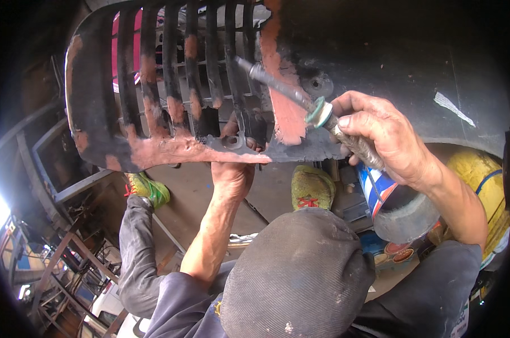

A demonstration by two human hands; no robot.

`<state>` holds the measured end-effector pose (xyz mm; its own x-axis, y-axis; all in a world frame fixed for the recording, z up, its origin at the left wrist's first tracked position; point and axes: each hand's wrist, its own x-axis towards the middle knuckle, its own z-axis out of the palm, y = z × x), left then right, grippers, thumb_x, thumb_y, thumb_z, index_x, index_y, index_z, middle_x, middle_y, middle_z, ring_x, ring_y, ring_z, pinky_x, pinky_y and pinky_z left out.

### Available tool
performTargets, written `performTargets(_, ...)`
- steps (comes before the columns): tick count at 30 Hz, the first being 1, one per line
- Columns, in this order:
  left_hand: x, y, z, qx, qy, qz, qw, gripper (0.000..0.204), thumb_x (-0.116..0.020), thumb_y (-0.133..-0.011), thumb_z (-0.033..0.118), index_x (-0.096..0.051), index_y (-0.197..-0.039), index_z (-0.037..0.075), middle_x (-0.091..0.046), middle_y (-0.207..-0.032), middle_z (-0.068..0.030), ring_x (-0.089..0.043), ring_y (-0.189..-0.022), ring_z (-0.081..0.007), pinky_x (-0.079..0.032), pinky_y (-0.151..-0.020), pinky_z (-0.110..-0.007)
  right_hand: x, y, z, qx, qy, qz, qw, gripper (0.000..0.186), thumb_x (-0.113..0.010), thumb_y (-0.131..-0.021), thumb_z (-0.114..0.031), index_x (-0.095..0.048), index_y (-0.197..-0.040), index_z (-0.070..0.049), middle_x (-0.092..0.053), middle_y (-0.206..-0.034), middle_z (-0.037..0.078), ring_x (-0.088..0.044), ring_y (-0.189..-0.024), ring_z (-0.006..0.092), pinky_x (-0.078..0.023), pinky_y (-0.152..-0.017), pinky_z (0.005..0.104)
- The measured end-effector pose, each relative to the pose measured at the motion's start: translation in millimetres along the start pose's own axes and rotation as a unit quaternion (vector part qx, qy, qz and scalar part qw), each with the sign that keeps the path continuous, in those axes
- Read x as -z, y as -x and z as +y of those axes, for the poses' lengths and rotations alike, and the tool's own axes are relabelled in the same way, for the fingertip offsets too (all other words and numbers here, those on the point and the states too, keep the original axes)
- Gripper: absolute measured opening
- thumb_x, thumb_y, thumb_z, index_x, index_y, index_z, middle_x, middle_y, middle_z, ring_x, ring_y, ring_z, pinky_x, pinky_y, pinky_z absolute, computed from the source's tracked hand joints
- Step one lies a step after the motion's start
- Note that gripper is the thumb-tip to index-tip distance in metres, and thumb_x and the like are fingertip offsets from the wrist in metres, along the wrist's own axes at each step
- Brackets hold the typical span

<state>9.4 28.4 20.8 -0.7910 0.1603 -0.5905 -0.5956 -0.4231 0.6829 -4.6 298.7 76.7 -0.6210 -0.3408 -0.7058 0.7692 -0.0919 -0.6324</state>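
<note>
Black panel is found across the upper part of the view, ahead of the wearer and above the floor. Its right portion is smooth, dark and broadly curved; its left end is rounded at the corner and cut into long parallel slats. Matte pinkish filler is spread in a ragged band beside the slats, along the lower edge and in patches on the slats themselves. Below, a dark cap of finely ribbed cloth is seen, dusted and flecked. A rod-shaped tool with a rough, mottled handle and a thin grey metal shaft is held diagonally by the right hand, its fingers being closed around the handle and the thumb laid along it. The shaft is extended over the panel toward the slats; whether contact is made at the tip cannot be told. The left hand is placed at the lower edge, partly hidden behind the panel; whether its fingers are pinching cannot be told. A cylindrical container, blue, white and orange, is noted below the right hand. Yellow-green shoes with red laces are seen. A pale, wrinkled strip is borne on the panel. Smallest noted: the tool's green, flared collar.
</note>
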Motion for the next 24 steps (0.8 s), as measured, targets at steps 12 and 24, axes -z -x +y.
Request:
performTargets(12, 0, -1, 4, 0.005, -0.010, -0.001, 1.000, 0.067, -0.073, -0.076, -0.006, -0.046, -0.137, -0.003, -0.061, -0.098, -0.0033, -0.063, -0.079, -0.0088, -0.060, -0.068, -0.025, -28, 77, 5, 0.202, -0.478, 0.116, 0.847, 0.054, -0.028, -0.107, -0.040, -0.034, -0.139, 0.004, -0.059, -0.096, 0.016, -0.068, -0.063, 0.0254, -0.061, -0.051, 0.0426)
performTargets(24, 3, 2, -1, -0.006, -0.013, -0.025, 1.000, 0.071, -0.071, -0.071, -0.011, -0.044, -0.137, -0.004, -0.057, -0.094, -0.0020, -0.060, -0.081, -0.0105, -0.059, -0.065, -0.024, -60, 117, 65, 0.212, -0.176, 0.361, 0.891, 0.051, -0.053, -0.095, -0.025, -0.037, -0.135, 0.003, -0.058, -0.086, 0.011, -0.049, -0.059, 0.0094, -0.043, -0.053, 0.0217)
